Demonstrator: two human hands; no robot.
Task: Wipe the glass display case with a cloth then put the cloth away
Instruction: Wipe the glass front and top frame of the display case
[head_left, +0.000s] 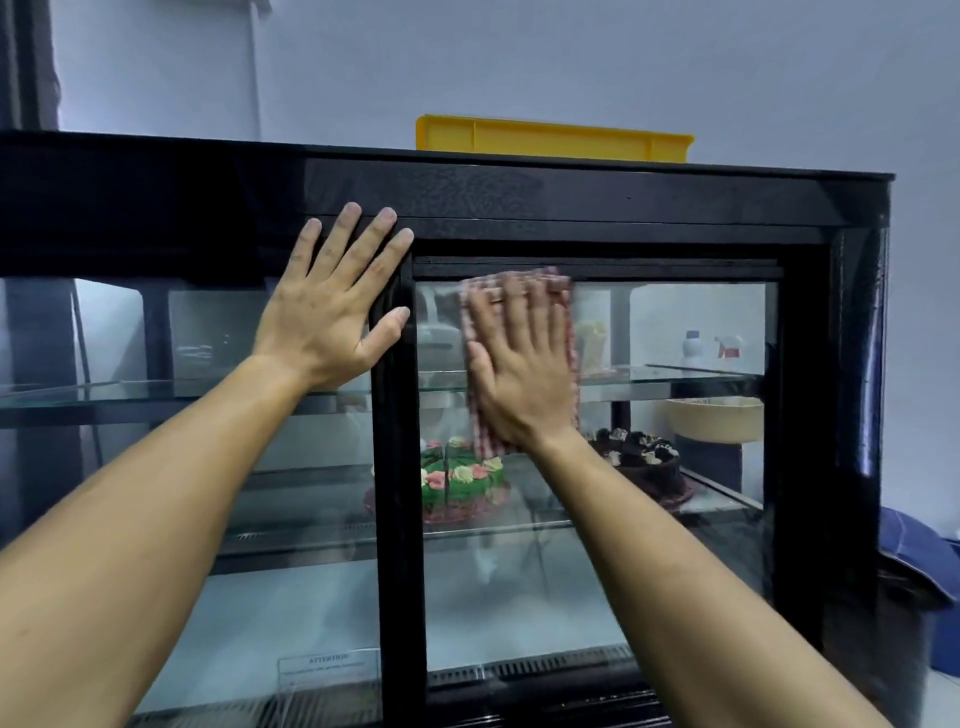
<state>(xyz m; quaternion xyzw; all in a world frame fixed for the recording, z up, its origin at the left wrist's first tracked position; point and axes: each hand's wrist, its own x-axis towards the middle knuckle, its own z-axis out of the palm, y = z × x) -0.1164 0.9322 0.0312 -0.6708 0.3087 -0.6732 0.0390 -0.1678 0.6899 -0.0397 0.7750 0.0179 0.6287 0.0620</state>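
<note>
My right hand (522, 371) lies flat, fingers straight, pressing the red-checked cloth (519, 358) against the right glass door (675, 332) of the display case (519, 195), high on the pane just under its top rail; the cloth is trapped between palm and glass, not pinched, so it can slide with an even push. My left hand (335, 306) is spread open and holds nothing; it rests across the black centre post (397, 519) and the top frame, I judge to steady me and keep the door from shifting as I rub. The wiping looks to be in hand, with the lower glass to my eye not yet reached. Counting: one cloth, two glass doors, two cakes inside, a green one (460, 480) and a chocolate one (641, 465), one beige bowl (714, 418), two bottles (696, 351) on the upper shelf, and one yellow tray (550, 137) on top
</note>
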